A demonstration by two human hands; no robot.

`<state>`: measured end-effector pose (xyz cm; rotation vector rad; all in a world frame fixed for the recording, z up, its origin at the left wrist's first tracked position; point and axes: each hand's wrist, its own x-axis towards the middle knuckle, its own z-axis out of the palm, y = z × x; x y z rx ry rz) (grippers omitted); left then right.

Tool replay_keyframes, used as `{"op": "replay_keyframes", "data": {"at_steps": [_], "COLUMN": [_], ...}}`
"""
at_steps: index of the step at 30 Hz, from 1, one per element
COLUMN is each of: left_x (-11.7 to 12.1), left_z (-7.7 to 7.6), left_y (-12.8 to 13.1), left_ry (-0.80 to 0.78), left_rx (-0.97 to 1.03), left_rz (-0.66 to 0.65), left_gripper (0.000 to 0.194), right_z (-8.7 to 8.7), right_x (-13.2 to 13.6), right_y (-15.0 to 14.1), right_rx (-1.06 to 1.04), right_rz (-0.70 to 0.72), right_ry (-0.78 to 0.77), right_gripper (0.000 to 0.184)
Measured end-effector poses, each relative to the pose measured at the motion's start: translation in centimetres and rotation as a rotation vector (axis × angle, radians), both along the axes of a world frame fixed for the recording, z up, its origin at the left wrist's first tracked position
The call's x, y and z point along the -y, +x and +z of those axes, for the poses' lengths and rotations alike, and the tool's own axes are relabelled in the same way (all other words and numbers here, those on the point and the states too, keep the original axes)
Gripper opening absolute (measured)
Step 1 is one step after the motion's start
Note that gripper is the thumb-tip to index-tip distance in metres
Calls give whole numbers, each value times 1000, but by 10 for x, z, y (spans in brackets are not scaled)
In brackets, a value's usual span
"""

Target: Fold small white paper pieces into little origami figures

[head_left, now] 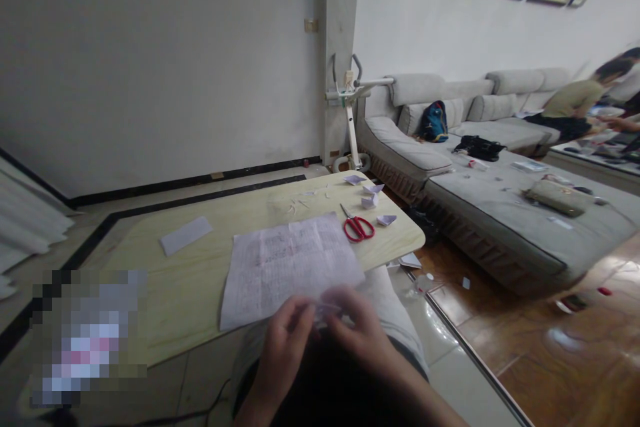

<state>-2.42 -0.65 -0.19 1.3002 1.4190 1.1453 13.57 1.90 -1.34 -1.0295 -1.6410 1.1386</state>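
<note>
A small piece of white paper point(327, 307) is held between my two hands, close to my body at the table's near edge. My left hand point(290, 328) pinches it from one side. Fingers of my right hand point(356, 321) are bent around its other side, a little blurred. The fingers hide most of the paper, so its folded shape is unclear. Just beyond them lies a large creased sheet with writing point(293, 263). Red-handled scissors point(359, 227) rest to its right, beside several small folded paper boats point(370, 201).
The pale wooden table point(145, 300) carries a folded white paper point(186, 235) at left and thin paper scraps point(300, 203) at the back. A pixelated patch covers its left corner. A grey sofa point(500, 207) stands at right, with a seated person point(570, 103) farther off.
</note>
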Motion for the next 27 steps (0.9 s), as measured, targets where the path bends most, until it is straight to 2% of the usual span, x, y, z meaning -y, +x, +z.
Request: {"op": "replay_keyframes", "data": {"at_steps": [7, 16, 21, 24, 27], "left_x": [0, -7, -7, -7, -7], "left_z": [2, -9, -4, -5, -11], "left_y": [2, -3, 0, 1, 2], "left_ry": [41, -55, -59, -29, 77], "left_rx": [2, 60, 6, -36, -136], "left_rz": [6, 26, 58, 10, -30], "left_gripper": [25, 25, 29, 29, 25], "right_z": [-3, -6, -6, -9, -14], "right_x": [0, -1, -3, -6, -7], "right_y": [0, 1, 0, 1, 2], "right_rx": [23, 67, 58, 63, 69], "right_rz": [-9, 28, 24, -34, -86], "right_ry": [6, 94, 96, 95, 118], "right_gripper": [22, 28, 25, 26, 29]}}
